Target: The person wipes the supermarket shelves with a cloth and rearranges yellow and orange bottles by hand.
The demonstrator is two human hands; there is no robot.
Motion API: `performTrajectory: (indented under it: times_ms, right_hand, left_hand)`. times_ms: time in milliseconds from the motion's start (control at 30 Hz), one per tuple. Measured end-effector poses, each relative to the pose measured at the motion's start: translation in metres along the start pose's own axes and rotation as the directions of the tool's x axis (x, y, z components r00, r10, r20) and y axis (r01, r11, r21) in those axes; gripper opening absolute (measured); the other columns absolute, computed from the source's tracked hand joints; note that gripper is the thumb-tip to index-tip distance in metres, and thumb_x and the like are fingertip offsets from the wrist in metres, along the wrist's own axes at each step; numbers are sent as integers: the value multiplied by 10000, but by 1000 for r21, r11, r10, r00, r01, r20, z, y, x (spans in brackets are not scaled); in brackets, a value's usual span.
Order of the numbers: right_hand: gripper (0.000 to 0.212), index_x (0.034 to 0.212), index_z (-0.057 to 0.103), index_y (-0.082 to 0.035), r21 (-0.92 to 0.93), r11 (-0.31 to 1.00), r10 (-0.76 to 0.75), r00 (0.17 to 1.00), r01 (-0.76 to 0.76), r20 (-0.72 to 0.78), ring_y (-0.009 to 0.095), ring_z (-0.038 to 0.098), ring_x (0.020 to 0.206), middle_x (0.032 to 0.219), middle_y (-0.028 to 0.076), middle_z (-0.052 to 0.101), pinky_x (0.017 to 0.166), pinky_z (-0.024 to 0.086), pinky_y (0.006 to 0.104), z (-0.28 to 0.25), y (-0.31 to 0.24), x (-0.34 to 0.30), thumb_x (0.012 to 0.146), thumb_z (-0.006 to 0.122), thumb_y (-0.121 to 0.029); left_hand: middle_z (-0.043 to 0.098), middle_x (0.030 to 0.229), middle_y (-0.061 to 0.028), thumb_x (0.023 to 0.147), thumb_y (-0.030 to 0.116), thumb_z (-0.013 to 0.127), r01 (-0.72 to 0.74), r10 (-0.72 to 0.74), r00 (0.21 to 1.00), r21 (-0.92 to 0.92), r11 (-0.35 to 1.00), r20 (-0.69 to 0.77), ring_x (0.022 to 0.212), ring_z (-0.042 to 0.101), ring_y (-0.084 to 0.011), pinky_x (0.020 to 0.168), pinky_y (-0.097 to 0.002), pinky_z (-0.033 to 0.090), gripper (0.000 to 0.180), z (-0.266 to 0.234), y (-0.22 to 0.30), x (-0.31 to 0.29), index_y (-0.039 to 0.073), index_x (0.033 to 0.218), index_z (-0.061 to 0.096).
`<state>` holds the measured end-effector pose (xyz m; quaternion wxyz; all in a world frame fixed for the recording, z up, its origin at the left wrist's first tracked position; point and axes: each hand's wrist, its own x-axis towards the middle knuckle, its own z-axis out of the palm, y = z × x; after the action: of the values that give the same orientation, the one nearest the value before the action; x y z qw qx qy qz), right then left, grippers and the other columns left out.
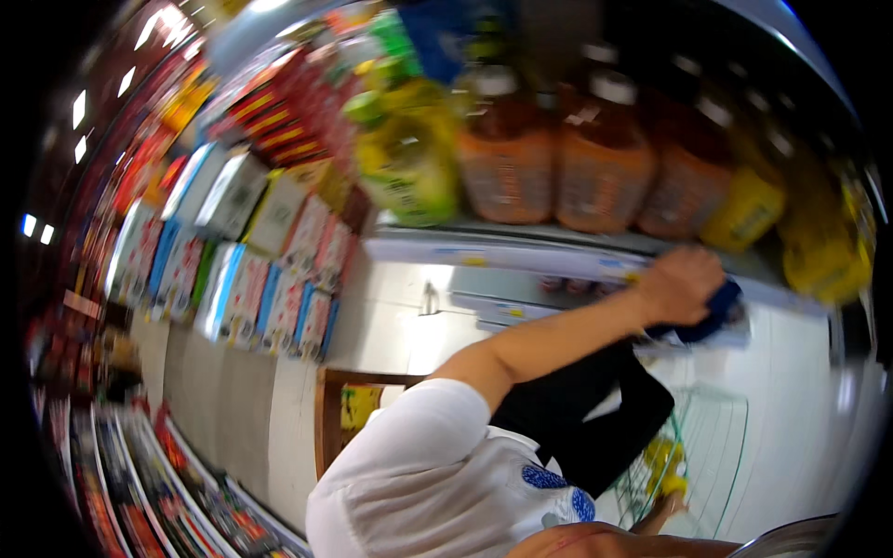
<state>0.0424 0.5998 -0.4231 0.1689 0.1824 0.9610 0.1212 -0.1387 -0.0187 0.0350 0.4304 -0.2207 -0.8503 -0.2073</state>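
Note:
My left arm, in a white sleeve, reaches across to the shelf, and my left hand (684,286) is closed on a dark blue cloth (709,314) at the shelf's front edge. The fingers are blurred and partly hidden. Low on the right, my right hand (662,511) is closed around the end of a yellow bottle (666,463) by a green wire basket (735,456). Above my left hand stand orange-labelled bottles (605,177) with white caps, and yellow bottles (744,214) farther right.
A white shelf edge (549,259) runs above a lower shelf (502,302). Yellow-green bottles (405,158) stand at its left end. Stacked cartons (242,251) are on the left. Low racks of goods (149,484) line the lower left, and a brown wooden frame (330,418) is beside me.

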Motion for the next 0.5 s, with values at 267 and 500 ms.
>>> performTrajectory:
  times_ms: [267,500]
  right_hand:
    - [380,982,646,-17,604,786,115,928,132,-354,385,640,850,932,220,665,725,480,477,-137,-114,-63,940,488,-360]
    - [485,1144,571,31,753,658,70,997,-24,-30,415,651,788,880,269,658,735,514,455,-226,-155,-118,953,481,-406]
  left_hand:
    - [544,866,-53,543,281,796,64,-88,992,233,970,90,822,556,-243,674,-365,434,470,-21,3,1,138,958,629]
    - [552,845,-48,553,226,750,96,-112,993,286,953,40,788,553,-251,654,-364,429,392,-22,12,-7,137,924,659]
